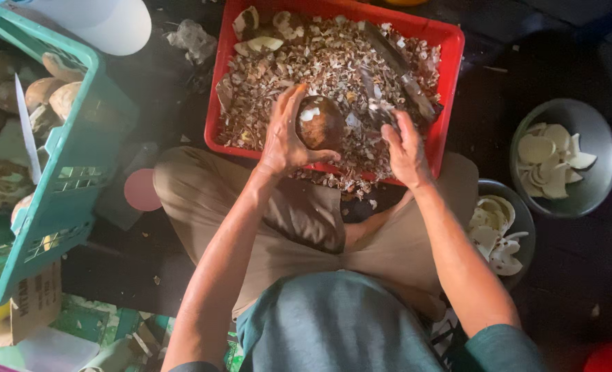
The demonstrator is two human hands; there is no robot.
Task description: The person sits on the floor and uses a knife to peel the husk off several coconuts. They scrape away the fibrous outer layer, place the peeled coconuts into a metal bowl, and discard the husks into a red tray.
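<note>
Left hand [283,138] fingers cupping brown coconut [319,122], right hand [406,148] fingers gripping blade [375,103], red tray [451,76]

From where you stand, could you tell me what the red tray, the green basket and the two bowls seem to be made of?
Red tray: probably moulded plastic, with a smooth, even colour and a rounded rim. Green basket: plastic too, judging by its slotted lattice walls. The two bowls: likely metal, grey with a dull sheen, though the dim light leaves that open.
</note>
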